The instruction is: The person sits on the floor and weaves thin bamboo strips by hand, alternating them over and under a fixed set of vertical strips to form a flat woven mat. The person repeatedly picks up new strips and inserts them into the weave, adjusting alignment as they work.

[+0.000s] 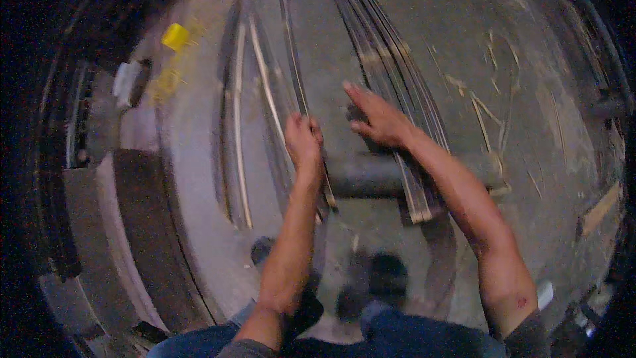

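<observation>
My left hand [305,139] is closed around a long, thin dark strip [293,53], which runs away toward the far side and ends just below the fist. To its right, my right hand [379,118] has its index finger stretched forward and grips nothing that I can see. That hand hovers by the left edge of a bundle of long, narrow strips [391,59]; whether it touches them I cannot tell. A thick grey cylinder [368,176] lies crosswise under the bundle's near end. Motion blurs both hands slightly.
More long pale strips [239,119] lie on the concrete floor [199,179] at left. Large brown beams or boxes [142,219] line the left side, with a yellow object [175,37] beyond. Scattered thin scraps [482,119] and a wooden piece [601,209] are at right.
</observation>
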`<state>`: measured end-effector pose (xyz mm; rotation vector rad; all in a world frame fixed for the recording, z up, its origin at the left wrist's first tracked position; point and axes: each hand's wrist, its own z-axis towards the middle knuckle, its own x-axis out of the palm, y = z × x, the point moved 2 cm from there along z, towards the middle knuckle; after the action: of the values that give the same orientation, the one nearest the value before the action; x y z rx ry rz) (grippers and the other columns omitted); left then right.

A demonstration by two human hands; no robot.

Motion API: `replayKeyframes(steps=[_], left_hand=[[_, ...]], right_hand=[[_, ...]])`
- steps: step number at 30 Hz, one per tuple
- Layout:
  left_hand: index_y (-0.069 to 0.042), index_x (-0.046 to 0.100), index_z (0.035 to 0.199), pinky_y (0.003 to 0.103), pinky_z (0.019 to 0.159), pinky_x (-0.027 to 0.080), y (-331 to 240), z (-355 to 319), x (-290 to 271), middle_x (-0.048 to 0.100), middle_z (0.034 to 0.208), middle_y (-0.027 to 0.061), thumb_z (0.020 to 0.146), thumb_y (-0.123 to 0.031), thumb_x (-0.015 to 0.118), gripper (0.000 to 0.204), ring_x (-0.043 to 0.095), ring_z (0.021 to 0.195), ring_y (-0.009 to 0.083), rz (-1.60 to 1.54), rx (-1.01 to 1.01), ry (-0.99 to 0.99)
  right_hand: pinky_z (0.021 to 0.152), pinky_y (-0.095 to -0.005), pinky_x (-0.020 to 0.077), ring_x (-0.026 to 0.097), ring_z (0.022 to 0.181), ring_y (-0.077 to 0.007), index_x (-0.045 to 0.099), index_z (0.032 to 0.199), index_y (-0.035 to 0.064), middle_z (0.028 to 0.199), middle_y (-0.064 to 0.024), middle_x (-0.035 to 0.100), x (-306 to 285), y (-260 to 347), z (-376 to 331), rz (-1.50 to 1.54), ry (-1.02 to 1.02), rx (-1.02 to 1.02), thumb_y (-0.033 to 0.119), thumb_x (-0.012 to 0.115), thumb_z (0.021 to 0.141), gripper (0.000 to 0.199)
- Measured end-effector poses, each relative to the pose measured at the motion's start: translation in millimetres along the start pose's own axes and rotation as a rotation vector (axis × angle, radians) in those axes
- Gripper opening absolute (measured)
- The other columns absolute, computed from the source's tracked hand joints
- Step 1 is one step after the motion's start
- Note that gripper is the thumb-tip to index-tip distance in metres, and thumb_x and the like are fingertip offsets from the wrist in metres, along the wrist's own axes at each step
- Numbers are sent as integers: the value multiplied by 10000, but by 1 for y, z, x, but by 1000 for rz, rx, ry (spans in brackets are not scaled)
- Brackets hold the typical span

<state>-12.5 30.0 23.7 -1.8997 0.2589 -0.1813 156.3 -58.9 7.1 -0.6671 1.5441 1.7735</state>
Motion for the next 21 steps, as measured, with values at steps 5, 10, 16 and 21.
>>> replayKeyframes(steps=[5, 10, 16, 21], left_hand=[[-44, 493, 1061, 220, 458, 345, 4, -26, -45, 528, 684, -4, 879, -114, 458, 198, 441, 544, 64, 66, 91, 1], [-8, 511, 1097, 226, 500, 394, 20, -12, -73, 595, 755, 12, 878, -119, 454, 252, 493, 578, 84, 200, 112, -104], [19, 490, 1184, 291, 678, 483, 32, 9, -95, 572, 1055, 122, 859, -76, 494, 338, 572, 852, 194, 290, 85, -146], [-13, 481, 1237, 394, 945, 386, 20, -14, -63, 515, 1161, 190, 838, -73, 533, 407, 509, 1077, 363, 796, 688, -305]], right_hand=[[1112, -385, 179, 222, 1352, -329, 130, 1437, 45, 1472, -174, 213, -7, 6, -3, 28, 18, -46, 523, 419, 890, 781], [1108, -390, 196, 238, 1341, -347, 121, 1434, 38, 1462, -177, 230, -4, 9, -2, 54, 47, -18, 489, 439, 894, 773], [1105, -397, 210, 261, 1331, -341, 123, 1439, 60, 1466, -171, 226, -7, 9, -5, 4, 39, 4, 385, 537, 865, 779], [1082, -401, 252, 307, 1307, -340, 170, 1431, 59, 1435, -193, 286, -6, 5, -3, 78, 58, 141, 248, 559, 845, 728]])
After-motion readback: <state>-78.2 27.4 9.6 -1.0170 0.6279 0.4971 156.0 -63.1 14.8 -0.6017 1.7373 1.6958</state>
